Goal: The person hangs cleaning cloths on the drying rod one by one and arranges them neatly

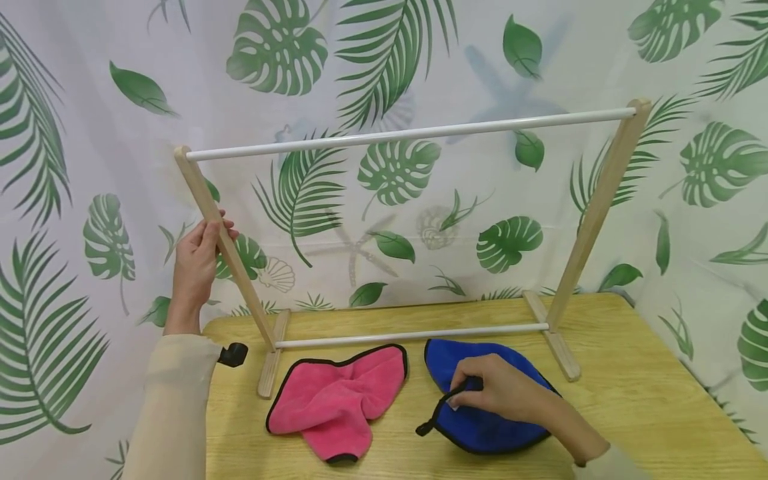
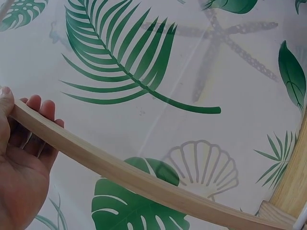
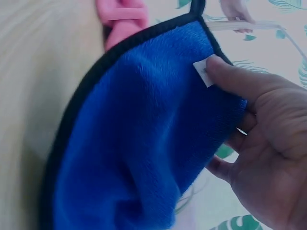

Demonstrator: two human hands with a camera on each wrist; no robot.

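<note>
Left sleeve nearest; left hand grips the left post of the rack. Right hand pinches the blue cloth by its edge near the loop, thumb at the white label; cloth partly raised above the tabletop, before the rack's right half. Pink cloth lies rumpled beside it. Technique, my judgement: pinch close to the edge, lift slowly so folds drop out, brace the post lightly lest the rack tip. Count from where I stand: one rack, two posts, two rods, two cloths, two hands.
</note>
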